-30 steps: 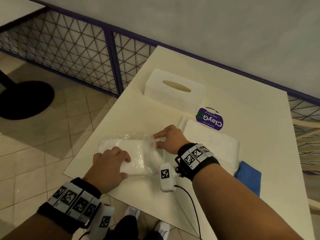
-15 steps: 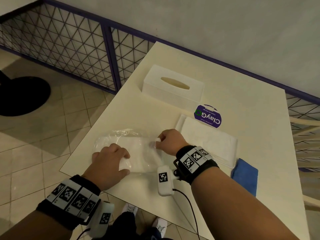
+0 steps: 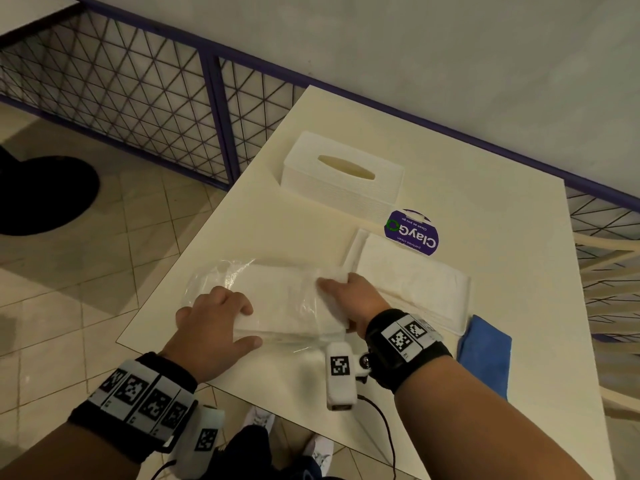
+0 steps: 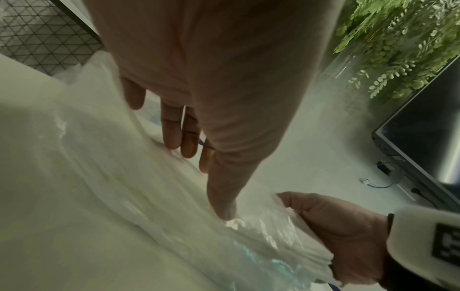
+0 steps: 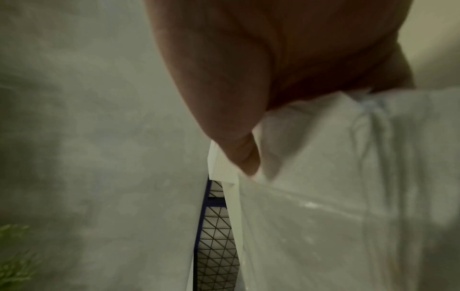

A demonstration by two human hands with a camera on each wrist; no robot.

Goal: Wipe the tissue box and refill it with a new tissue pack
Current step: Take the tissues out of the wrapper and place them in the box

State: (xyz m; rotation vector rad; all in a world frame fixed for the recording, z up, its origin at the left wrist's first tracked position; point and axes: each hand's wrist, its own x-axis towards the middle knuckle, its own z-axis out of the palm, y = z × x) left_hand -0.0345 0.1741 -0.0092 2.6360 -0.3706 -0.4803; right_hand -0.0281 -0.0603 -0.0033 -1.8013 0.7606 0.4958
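Observation:
The white tissue box (image 3: 343, 171) with its oval slot stands at the back of the table (image 3: 485, 188). A tissue pack (image 3: 284, 299) in a loose clear wrapper lies near the front edge. My left hand (image 3: 214, 320) holds its left end, fingers on top and thumb along the near side. My right hand (image 3: 349, 296) grips the pack's right end. In the left wrist view my left hand (image 4: 199, 98) lies over the crinkled wrapper (image 4: 124, 196), and the right hand (image 4: 343, 236) pinches the stack's end. The right wrist view shows my right hand (image 5: 248, 78) on the pack (image 5: 348, 177).
A flat white rectangular piece (image 3: 412, 282) lies just right of the pack. A folded blue cloth (image 3: 485, 351) sits at the near right and a purple round ClayGo sign (image 3: 412, 233) lies beside the box. A mesh railing (image 3: 138, 91) runs along the left.
My right hand has shifted from pinching the wrapper on top to gripping the pack's right end. The left hand stays at the left end.

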